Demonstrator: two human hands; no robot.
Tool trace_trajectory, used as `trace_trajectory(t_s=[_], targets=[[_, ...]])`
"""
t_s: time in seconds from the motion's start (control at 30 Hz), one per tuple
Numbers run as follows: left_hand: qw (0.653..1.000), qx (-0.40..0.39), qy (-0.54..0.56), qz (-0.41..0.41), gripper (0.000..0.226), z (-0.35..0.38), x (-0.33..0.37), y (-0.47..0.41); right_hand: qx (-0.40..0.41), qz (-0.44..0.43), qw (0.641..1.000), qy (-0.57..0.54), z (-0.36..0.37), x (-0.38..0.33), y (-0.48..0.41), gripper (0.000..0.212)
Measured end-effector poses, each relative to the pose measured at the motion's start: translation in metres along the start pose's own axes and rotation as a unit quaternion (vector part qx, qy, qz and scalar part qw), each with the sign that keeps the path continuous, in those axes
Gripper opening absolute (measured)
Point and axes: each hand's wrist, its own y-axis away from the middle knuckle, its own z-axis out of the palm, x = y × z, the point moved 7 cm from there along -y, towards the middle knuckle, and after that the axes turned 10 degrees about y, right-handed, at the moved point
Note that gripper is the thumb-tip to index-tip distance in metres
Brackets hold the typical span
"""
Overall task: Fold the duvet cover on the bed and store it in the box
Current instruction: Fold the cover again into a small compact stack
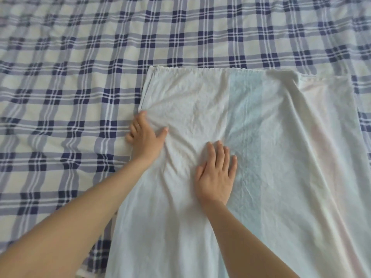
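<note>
Left hand (143, 137): I see it left of centre in the frame, on the left edge of the duvet cover (271, 157). Its fingers curl round that edge and the thumb lies on top of the cloth, so it is pinching the fabric. Creases fan out from the grip toward the right.

Right hand (215, 173): Just below the centre of the frame, palm down on the duvet cover. The fingers are straight and slightly spread. It holds nothing and only rests flat on the cloth.

Hands together: They are apart, the left one higher and further left than the right one, with a bunched ridge of cloth between them.

Forearms: Both are bare. The left comes in from the lower left corner, the right from the bottom edge right of centre, and both lie over the cover.

Duvet cover: White, with a pale blue band down its middle and a faint pink tint toward the right. It lies on the bed and fills the centre, bottom and right of the frame. Its far edge runs straight across mid-frame. At the upper right a lower layer sticks out past the top one. The near end runs off the bottom of the frame.

Bed (70, 57): Covered by a blue-and-white plaid sheet, showing across the top and left of the frame and in a strip at the far right.
</note>
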Motion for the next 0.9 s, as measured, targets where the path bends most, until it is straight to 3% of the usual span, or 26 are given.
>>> trace_trajectory(t_s=[0.13, 0.33, 0.43, 0.57, 0.63, 0.73, 0.83, 0.9], targets=[[0.998, 0.016, 0.007, -0.063, 0.070, -0.005, 0.003, -0.048, 0.010, 0.001, 1.000, 0.006, 0.003, 0.000, 0.003, 0.061], [0.998, 0.035, 0.033, 0.027, 0.050, -0.011, 0.017, -0.078, 0.020, 0.003, 1.000, 0.015, 0.004, -0.003, 0.002, 0.060], [0.997, 0.035, 0.063, -0.029, 0.051, -0.010, 0.010, -0.092, 0.019, -0.004, 1.000, 0.016, 0.003, -0.007, 0.000, 0.060], [0.995, -0.058, -0.003, -0.080, 0.069, 0.007, 0.019, -0.103, 0.026, -0.001, 0.999, 0.030, 0.002, -0.003, 0.001, 0.060], [0.995, -0.078, -0.023, -0.053, 0.059, 0.011, 0.026, -0.103, 0.029, 0.006, 0.999, 0.028, 0.003, 0.001, 0.001, 0.059], [0.998, -0.019, -0.042, -0.034, 0.037, 0.002, 0.017, -0.104, 0.026, -0.013, 0.999, 0.016, -0.007, -0.006, -0.002, 0.050], [0.997, 0.047, -0.066, 0.010, 0.036, -0.004, 0.014, -0.109, 0.039, -0.047, 0.998, -0.028, -0.040, 0.007, -0.042, 0.027], [0.994, 0.091, -0.065, 0.012, 0.036, -0.009, 0.010, -0.113, 0.059, -0.018, 0.994, -0.094, -0.062, 0.047, -0.081, 0.029]])
